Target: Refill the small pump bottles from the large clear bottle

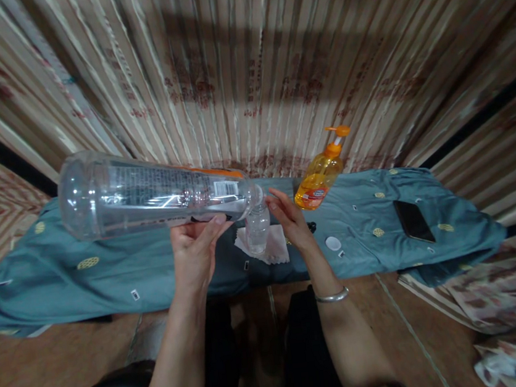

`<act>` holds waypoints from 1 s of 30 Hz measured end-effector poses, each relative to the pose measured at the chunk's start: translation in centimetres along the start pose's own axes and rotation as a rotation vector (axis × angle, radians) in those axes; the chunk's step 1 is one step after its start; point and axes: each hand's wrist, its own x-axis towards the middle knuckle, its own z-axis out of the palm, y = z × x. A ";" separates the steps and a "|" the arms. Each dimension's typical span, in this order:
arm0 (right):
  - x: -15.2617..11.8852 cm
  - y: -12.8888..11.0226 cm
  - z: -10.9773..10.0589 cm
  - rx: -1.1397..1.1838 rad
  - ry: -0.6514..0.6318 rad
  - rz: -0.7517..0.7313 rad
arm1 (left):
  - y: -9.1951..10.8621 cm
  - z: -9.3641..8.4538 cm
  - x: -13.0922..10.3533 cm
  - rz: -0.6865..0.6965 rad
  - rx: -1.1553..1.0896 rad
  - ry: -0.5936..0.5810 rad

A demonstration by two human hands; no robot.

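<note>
My left hand (195,250) grips a large clear bottle (156,196) near its neck. The bottle lies nearly level, its base to the left and its mouth to the right. Right at its mouth is the top of a small clear bottle (257,229), upright over a white cloth (277,248). My right hand (288,215) is beside the small bottle's neck, fingers apart and pointing up and left; nothing shows in it. Whether its fingertips touch either bottle is unclear.
An orange pump bottle (315,184) stands at the back of the blue-green cloth-covered table (221,278). Farther right are a white round disc (333,244) and a dark phone (413,221). A small black object (311,228) lies behind my right wrist. A pleated curtain (243,64) hangs behind.
</note>
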 end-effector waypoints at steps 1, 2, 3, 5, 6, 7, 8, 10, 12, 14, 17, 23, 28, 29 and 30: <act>0.0 0.0 0.0 0.000 -0.006 -0.001 | 0.0 0.0 0.0 -0.001 -0.003 0.000; 0.0 0.0 -0.1 -0.003 -0.012 -0.002 | 0.0 0.0 0.0 -0.001 -0.004 -0.002; 0.0 0.0 -0.1 -0.008 -0.016 -0.001 | 0.1 0.1 0.0 0.000 -0.003 -0.004; 0.1 0.0 -0.1 -0.015 -0.017 0.003 | 0.1 0.2 0.0 0.007 0.005 -0.012; 0.1 0.1 0.0 -0.015 -0.015 0.005 | 0.1 0.2 0.0 0.010 0.009 -0.016; 0.1 0.2 0.0 -0.013 -0.014 0.006 | 0.1 0.2 0.0 0.014 0.010 -0.015; 0.1 0.3 0.0 -0.011 -0.013 0.006 | 0.1 0.2 0.0 0.016 0.011 -0.013; 0.1 0.4 0.1 -0.011 -0.009 0.002 | 0.1 0.2 0.0 0.016 0.015 -0.005; 0.0 0.5 0.1 -0.016 -0.007 -0.003 | 0.1 0.1 0.0 0.015 0.018 0.001; 0.0 0.6 0.1 -0.020 -0.008 -0.003 | 0.1 0.0 0.0 0.018 0.015 -0.001; 0.0 0.5 0.1 -0.005 -0.009 0.005 | 0.1 0.1 0.0 0.024 0.007 -0.004; 0.0 -0.2 -0.3 0.040 -0.102 0.052 | 0.1 0.1 -0.1 0.018 0.019 -0.004; -0.1 -0.5 -0.6 0.082 -0.148 0.091 | 0.0 -0.1 -0.1 0.018 0.034 -0.003; -0.1 -0.5 -0.6 0.081 -0.150 0.094 | 0.0 -0.1 -0.1 0.020 0.035 -0.008; -0.1 -0.5 -0.6 0.077 -0.153 0.098 | 0.0 -0.1 -0.1 0.022 0.034 -0.014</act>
